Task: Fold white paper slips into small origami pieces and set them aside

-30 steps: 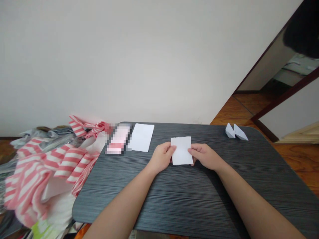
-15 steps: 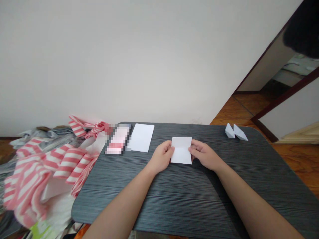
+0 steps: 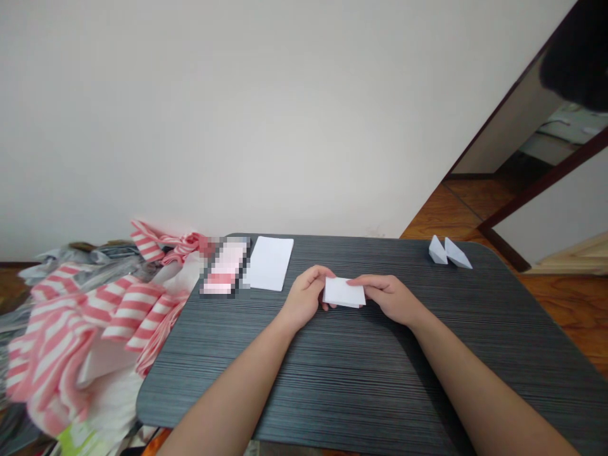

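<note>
Dark, streaked surface (image 3: 342,386) before a pale wall (image 3: 266,114), with a small folded white paper (image 3: 342,289) near its middle.
The left hand (image 3: 305,297) grasps the folded white paper's left side; the right hand (image 3: 392,297) grips its right, thumb on top, layers showing along the near edge. Toward the far left lies a white paper rectangle (image 3: 272,263) beside a pixelated flat object (image 3: 225,266); pointed paper shapes (image 3: 457,253) sit far right, and striped cloth (image 3: 128,307) heaps off the left side.

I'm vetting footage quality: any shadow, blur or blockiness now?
Head view: a dark shadow lies on the table beside the right forearm; head view: coarse blocks mask a flat pink item; head view: striped cloth looks soft, folded paper crisper.
</note>
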`<state>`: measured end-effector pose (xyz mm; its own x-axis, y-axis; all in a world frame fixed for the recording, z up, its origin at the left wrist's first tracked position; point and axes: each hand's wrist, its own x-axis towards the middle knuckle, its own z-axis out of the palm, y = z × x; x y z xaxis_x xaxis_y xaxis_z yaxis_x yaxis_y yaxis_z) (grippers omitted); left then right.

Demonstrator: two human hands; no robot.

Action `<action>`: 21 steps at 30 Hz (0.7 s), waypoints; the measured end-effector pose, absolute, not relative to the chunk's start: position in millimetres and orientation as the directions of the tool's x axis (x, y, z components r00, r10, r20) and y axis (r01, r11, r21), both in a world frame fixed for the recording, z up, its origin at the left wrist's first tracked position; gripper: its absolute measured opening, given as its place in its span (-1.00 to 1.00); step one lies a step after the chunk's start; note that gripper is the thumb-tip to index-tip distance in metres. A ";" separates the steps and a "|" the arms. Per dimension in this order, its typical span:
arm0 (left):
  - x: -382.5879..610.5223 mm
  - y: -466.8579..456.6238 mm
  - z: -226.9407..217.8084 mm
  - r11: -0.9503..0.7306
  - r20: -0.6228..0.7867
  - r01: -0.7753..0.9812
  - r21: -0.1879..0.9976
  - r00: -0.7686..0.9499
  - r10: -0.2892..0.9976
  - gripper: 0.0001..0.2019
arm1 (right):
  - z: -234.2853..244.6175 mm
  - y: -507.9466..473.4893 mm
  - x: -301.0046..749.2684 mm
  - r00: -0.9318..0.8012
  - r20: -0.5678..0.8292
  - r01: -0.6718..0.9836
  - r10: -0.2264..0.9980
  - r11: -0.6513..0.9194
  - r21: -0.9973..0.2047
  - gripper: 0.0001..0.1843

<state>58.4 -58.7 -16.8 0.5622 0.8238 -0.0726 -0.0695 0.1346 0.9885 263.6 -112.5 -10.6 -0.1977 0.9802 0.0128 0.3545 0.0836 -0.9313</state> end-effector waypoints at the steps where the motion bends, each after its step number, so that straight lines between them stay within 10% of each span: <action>1: 58.6 -58.8 -16.3 0.151 -0.081 -0.080 0.985 0.563 0.823 -0.74 | -10.6 -112.3 263.7 -0.205 0.018 0.364 0.978 0.094 -0.927 -0.69; 21: 60.5 -60.4 -16.2 0.084 -0.055 -0.022 0.996 0.582 0.811 -0.75 | -14.5 -110.9 261.8 -0.270 0.047 0.330 0.962 0.138 -0.934 -0.69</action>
